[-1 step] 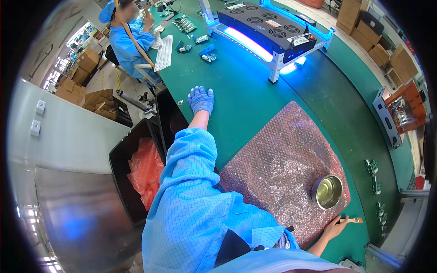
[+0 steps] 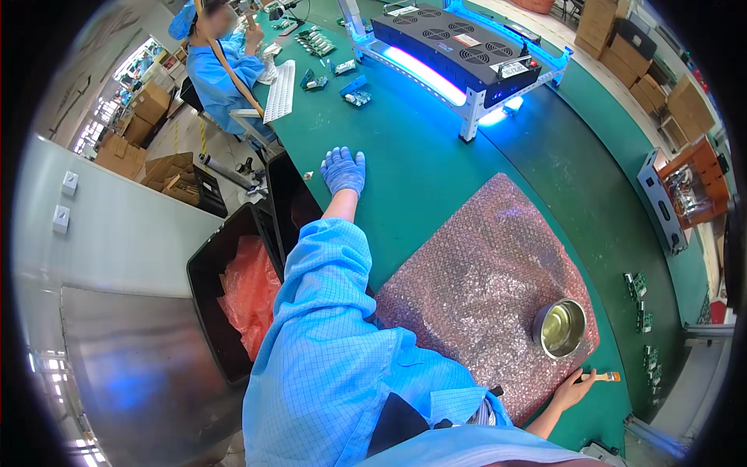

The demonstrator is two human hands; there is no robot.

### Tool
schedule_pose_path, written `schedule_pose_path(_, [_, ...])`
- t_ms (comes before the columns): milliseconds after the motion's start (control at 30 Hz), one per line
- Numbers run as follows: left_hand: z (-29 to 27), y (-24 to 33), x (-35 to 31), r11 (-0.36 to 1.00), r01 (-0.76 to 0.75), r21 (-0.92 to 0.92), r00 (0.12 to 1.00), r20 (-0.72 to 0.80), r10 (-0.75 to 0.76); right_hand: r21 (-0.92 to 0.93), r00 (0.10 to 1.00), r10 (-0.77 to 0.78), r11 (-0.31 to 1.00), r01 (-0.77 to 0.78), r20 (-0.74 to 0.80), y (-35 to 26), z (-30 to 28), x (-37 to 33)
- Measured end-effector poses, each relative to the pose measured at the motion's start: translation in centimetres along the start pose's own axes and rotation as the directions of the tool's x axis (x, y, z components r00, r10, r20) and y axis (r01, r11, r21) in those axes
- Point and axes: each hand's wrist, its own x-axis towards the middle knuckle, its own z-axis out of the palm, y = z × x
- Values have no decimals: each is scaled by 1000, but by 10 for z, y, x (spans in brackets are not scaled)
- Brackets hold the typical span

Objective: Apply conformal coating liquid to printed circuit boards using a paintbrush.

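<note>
My left hand (image 2: pixel 343 171), in a thin blue glove, lies flat on the green table mat (image 2: pixel 405 194), fingers stretched out and holding nothing. A small pale scrap (image 2: pixel 308 176) lies just left of it. At the lower right, my bare right hand (image 2: pixel 571 394) is closed on a small flat brush (image 2: pixel 606 377), whose pale orange end points right. Close beyond this hand stands a round metal bowl (image 2: pixel 560 330) with yellowish liquid in it. The bowl rests on a sheet of pinkish bubble wrap (image 2: pixel 482 288) spread over the mat.
A black fan-topped lamp box (image 2: pixel 451 50) glows blue on a metal frame. Small circuit boards (image 2: pixel 356 93) lie left of it; others (image 2: pixel 643 321) line the dark strip at right. Black bins, one holding red plastic (image 2: pixel 249 292), stand left. A co-worker in blue (image 2: pixel 222 78) sits beyond.
</note>
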Motion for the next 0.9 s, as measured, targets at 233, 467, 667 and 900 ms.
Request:
schedule_pose_path(233, [1, -1, 1, 1000, -1, 12, 1000, -6, 1, -1, 999, -30, 1000, 30, -27, 1, 1, 0])
schedule_pose_path(467, [3, 0, 0, 1000, -18, 18, 996, -84, 19, 23, 1000, -14, 1000, 15, -28, -1, 0, 1])
schedule_pose_path(667, [4, -1, 1, 999, -22, 28, 995, -93, 24, 6, 999, -3, 1000, 3, -32, -2, 1, 1])
schedule_pose_path(900, [4, -1, 0, 1000, -22, 19, 996, -87, 24, 8, 999, -21, 1000, 21, -41, 0, 1, 1])
